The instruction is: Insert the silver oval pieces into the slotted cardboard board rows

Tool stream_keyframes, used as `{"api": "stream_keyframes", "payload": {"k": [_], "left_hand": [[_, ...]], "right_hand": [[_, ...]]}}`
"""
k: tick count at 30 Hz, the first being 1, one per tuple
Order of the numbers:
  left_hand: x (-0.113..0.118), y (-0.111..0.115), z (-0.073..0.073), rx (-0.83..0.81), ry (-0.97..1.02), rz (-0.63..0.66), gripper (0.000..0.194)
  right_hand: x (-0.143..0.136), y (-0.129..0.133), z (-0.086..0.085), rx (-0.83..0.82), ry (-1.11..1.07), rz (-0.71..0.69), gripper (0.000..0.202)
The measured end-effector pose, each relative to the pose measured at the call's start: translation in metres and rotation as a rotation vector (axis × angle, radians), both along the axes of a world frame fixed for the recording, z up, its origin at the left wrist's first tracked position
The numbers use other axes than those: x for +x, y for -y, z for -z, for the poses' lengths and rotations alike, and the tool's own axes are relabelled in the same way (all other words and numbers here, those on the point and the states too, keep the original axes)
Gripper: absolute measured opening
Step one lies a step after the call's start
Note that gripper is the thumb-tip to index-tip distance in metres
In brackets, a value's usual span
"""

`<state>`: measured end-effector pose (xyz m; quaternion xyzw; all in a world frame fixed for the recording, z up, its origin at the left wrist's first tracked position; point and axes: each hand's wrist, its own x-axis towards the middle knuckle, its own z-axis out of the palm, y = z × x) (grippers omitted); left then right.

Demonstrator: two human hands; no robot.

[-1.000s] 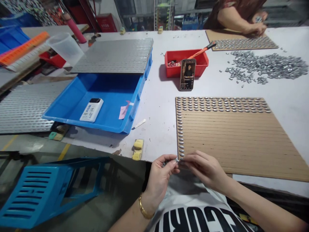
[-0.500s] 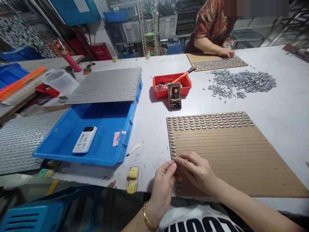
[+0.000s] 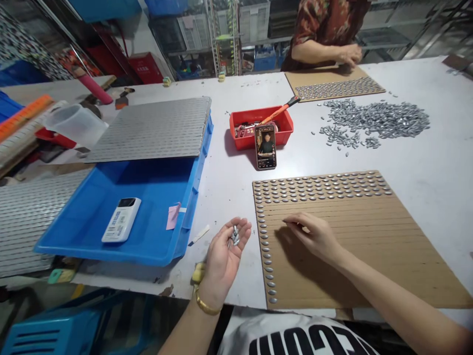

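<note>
My left hand [image 3: 223, 254] is turned palm up and cupped beside the cardboard's left edge. Several small silver oval pieces [image 3: 235, 236] lie in it against the fingers. My right hand [image 3: 316, 236] hovers over the ribbed brown cardboard sheet [image 3: 354, 251], thumb and index finger pinched together. Whatever is between those fingertips is too small to make out. Rows of silver ovals [image 3: 318, 187] cover the sheet's far end, and a single column of them [image 3: 268, 256] runs down its left edge to the near corner.
A loose pile of silver ovals [image 3: 380, 118] lies at the far right. A phone [image 3: 265, 148] leans on a red bin [image 3: 242, 143]. Left stands a blue tray [image 3: 162, 254] with a white device [image 3: 121, 220]. Across the table a person [image 3: 321, 49] works at another sheet [image 3: 336, 90].
My hands have parted. The left moved left and turned palm up, showing its pieces; the right moved up and right, off the edge column. The co-worker's hand has lifted from their sheet.
</note>
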<state>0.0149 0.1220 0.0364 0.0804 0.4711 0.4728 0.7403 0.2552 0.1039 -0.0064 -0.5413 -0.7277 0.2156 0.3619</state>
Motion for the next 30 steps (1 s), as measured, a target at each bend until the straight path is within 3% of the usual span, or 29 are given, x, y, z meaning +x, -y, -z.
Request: {"api": "stream_keyframes", "payload": {"k": [4,15,23,30], "left_hand": [[0.006,-0.003,0.006,-0.029,0.017,0.098,0.029],[0.015,-0.018,0.021,0.000,-0.020,0.151,0.022],[0.017,-0.020,0.018,-0.008,0.014,0.150,0.029],[0.021,-0.017,0.015,0.020,0.018,0.239,0.019]], "right_hand": [[0.000,-0.015,0.013,0.034,0.081,-0.035,0.016],[-0.014,-0.046,0.025,0.109,0.209,-0.083,0.020],[-0.021,-0.062,0.026,0.113,0.322,-0.075,0.022],[-0.021,-0.061,0.028,0.131,0.483,-0.062,0.022]]}}
